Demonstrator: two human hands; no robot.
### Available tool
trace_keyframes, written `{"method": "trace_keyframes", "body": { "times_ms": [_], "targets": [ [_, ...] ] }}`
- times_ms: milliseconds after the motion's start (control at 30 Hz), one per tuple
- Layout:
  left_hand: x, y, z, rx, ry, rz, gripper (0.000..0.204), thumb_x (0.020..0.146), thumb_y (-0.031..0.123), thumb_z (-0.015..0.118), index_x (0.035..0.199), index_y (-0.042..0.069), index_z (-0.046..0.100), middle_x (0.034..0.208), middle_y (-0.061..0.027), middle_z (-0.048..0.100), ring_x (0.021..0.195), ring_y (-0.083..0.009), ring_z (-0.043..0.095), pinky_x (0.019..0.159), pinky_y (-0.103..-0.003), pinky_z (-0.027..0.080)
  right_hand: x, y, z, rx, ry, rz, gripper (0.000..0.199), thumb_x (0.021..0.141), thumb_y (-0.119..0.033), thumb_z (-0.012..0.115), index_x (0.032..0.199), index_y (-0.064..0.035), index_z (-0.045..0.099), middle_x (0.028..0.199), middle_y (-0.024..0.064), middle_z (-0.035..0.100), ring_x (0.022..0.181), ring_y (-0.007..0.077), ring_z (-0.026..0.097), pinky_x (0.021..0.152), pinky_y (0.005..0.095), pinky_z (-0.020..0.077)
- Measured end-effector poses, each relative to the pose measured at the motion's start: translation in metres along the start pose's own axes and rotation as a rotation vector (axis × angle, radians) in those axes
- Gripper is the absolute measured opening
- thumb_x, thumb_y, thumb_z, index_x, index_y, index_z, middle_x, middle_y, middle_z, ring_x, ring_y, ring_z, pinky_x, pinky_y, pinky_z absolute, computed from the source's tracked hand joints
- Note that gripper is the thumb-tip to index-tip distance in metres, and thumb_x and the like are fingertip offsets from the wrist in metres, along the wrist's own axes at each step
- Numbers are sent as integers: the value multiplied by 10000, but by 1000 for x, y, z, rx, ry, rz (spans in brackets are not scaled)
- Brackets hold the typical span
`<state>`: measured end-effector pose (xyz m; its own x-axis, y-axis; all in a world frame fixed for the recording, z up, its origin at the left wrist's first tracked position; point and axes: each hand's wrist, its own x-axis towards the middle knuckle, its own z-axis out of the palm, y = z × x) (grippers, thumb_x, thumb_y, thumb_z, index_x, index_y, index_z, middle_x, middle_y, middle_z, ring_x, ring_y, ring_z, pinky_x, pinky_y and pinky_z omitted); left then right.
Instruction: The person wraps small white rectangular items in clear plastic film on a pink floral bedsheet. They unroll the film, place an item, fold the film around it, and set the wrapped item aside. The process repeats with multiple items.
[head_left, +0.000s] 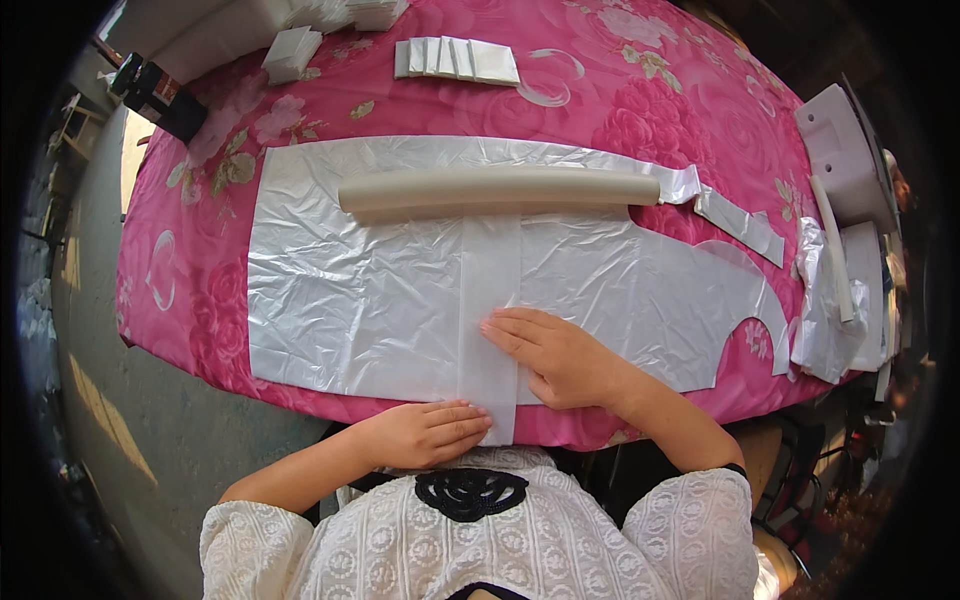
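A thin, wrinkled white plastic sheet (340, 290) lies spread on the table, with curved cutouts and strap-like ends on its right side. Across its middle runs a narrow, smoother translucent strip (488, 265), reaching past the near edge of the sheet. My right hand (565, 362) rests flat on this strip, fingers stretched toward the left. At the table's near edge my left hand (428, 434) lies with fingers extended, fingertips touching the strip's near end. Neither hand grips anything visible. Along the far part of the sheet lies a long pale tube (500, 188).
A pink flowered cloth (660, 110) covers the table. Several folded white plastic packets (460, 60) lie at the far side, beside a small stack (292, 53). A dark bottle (160, 97) stands far left. White boxes (845, 140) and crumpled plastic (825, 310) sit at the right edge.
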<state>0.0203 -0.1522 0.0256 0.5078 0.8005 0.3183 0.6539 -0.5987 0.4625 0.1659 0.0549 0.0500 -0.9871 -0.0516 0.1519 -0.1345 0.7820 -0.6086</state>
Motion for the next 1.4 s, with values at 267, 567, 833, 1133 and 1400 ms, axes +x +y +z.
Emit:
{"method": "trace_keyframes", "body": {
  "times_ms": [267, 567, 833, 1133, 1400],
  "targets": [
    [15, -5, -26, -39, 147, -163, 445, 753, 115, 626, 1182, 38, 538, 1255, -127, 515, 1190, -255, 485, 995, -401, 401, -8, -5, 26, -75, 253, 38, 390, 674, 8, 613, 1062, -21, 598, 1097, 95, 599, 1013, 271, 567, 855, 353, 475],
    [26, -30, -14, 188, 164, -404, 559, 658, 82, 608, 1201, -5, 506, 1120, -129, 598, 1011, -280, 580, 895, -401, 439, -11, -6, 22, -128, 347, 79, 298, 683, -21, 639, 978, -61, 651, 967, 72, 637, 853, 254, 607, 725, 331, 501],
    [52, -33, -31, -524, 588, -974, 460, 842, 107, 539, 1272, -22, 439, 1163, -195, 576, 977, -343, 598, 885, -396, 447, 17, 3, 1, 370, 323, 681, 203, 859, -177, 584, 829, 7, 665, 616, 53, 623, 559, 91, 590, 525, 234, 444],
    [46, -31, 0, 242, -27, -662, 716, 819, 327, 565, 1363, -48, 291, 1449, -208, 244, 1360, -314, 213, 1104, -445, 149, 32, 11, -17, 642, 88, 1015, 185, 820, -171, 627, 855, 11, 634, 708, 61, 638, 592, 98, 609, 530, 238, 455],
    [51, -37, -7, 296, 10, -645, 657, 784, 281, 595, 1306, -54, 381, 1388, -203, 356, 1298, -310, 332, 1071, -419, 237, 13, 17, 3, -389, 314, 178, 545, 719, -201, 705, 1197, -24, 514, 1264, 167, 488, 1163, 271, 481, 978, 395, 381]
  ]
}}
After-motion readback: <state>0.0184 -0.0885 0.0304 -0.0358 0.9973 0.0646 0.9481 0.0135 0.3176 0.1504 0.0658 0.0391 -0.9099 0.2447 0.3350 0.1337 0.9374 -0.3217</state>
